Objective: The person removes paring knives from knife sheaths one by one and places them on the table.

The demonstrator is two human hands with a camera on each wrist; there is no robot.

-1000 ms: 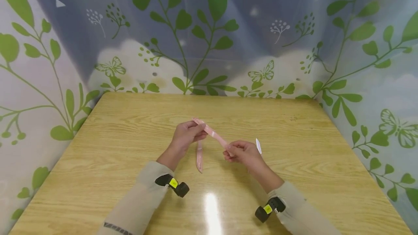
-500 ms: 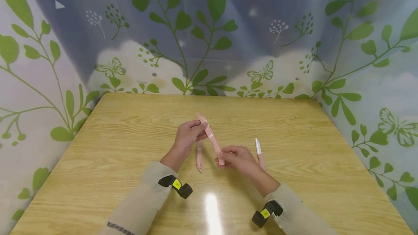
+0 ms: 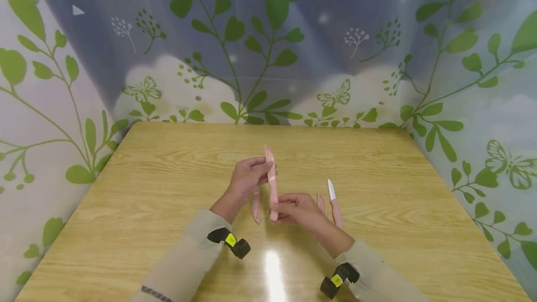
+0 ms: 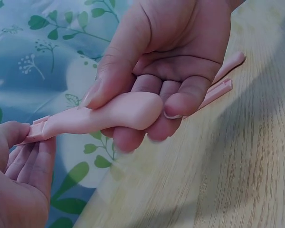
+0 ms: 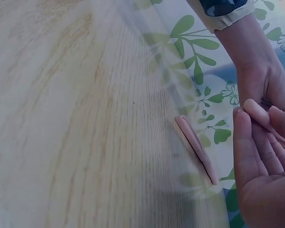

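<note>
The left hand (image 3: 250, 175) pinches the upper part of a slim, pale-pink, plastic-looking sheathed knife (image 3: 272, 188), its thumb across the sheath, near a pale band. The right hand (image 3: 299, 209) grips the rounded handle end of the same knife between thumb and fingers; the left wrist view shows the smooth, swollen butt lying over its curled fingers. The knife is held above the table, its pointed sheath end away from the person and its handle toward them.

Just to the left of the held knife, partly behind the left hand, lies a separate narrow pink sheath (image 3: 256, 209). To the right of the held knife, beyond the right hand and partly covered by it, is another pink sheath (image 3: 320, 202). Farther right of the held knife lies a small knife with a white blade and pink handle (image 3: 333, 202), its blade pointing away from the person.

Beneath the held knife spreads a yellowish wood-grain table (image 3: 377, 167). Beyond it hangs a blue-grey and white cloth (image 3: 327, 36) printed with green leaves and butterflies. Nearer the person than the held knife are two beige sleeves (image 3: 180, 255), each with a black wrist camera (image 3: 240, 249).
</note>
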